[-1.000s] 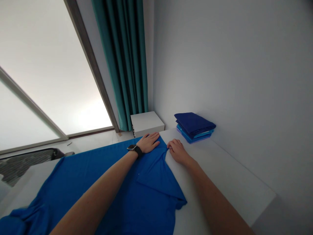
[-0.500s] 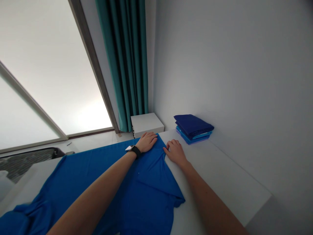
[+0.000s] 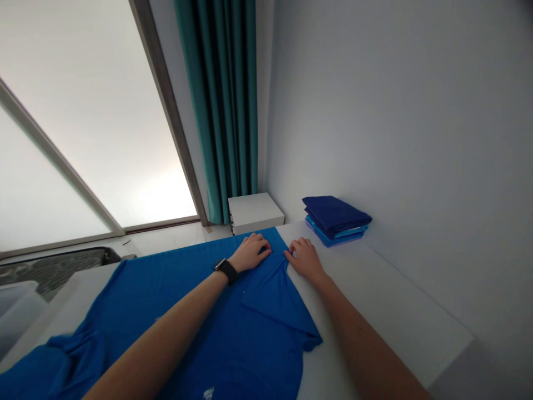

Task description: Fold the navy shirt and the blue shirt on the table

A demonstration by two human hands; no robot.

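A bright blue shirt [image 3: 175, 294] lies spread over a white table [image 3: 387, 300], one sleeve folded in over its body. My left hand [image 3: 250, 253], with a black watch on the wrist, rests on the shirt's far corner, fingers curled down onto the cloth. Just to its right, my right hand [image 3: 306, 258] sits at the shirt's edge by the fold, fingers bent and pinching the fabric there. A stack of folded blue garments [image 3: 335, 219] lies on the table's far end against the wall.
A white wall runs along the table's right side. Teal curtains [image 3: 225, 105] hang in the corner above a small white cabinet [image 3: 254, 212]. A large bright window [image 3: 83, 128] fills the left. A dark patterned thing [image 3: 50, 269] and a pale bin [image 3: 19, 311] sit at lower left.
My left hand's fingers have curled from flat to bent on the cloth. My right hand stays at the fold. The view has shifted slightly.
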